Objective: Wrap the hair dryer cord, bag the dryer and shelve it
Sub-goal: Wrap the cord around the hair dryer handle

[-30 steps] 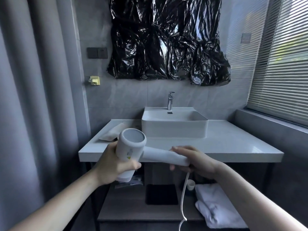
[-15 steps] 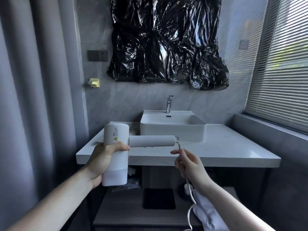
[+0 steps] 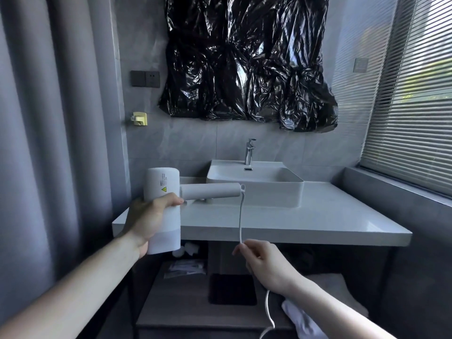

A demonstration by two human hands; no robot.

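Observation:
A white hair dryer point(image 3: 162, 192) is held upright in front of the vanity, its handle pointing right. My left hand point(image 3: 149, 217) grips the dryer's barrel. The white cord point(image 3: 241, 216) drops straight down from the handle's end to my right hand point(image 3: 265, 261), which pinches it between thumb and fingers. Below that hand the cord hangs on toward the floor. A pale bag-like item on the counter is mostly hidden behind the dryer.
A white countertop point(image 3: 318, 221) carries a square basin point(image 3: 254, 184) with a chrome tap point(image 3: 249, 151). Below is a dark shelf point(image 3: 186, 304) with a black mat, papers and a white towel point(image 3: 303, 319). Curtain at left, blinds at right, black plastic on the wall.
My right hand slid down the cord from the handle's end to below counter level, pulling the cord straight. The dryer rose slightly and stays upright in my left hand.

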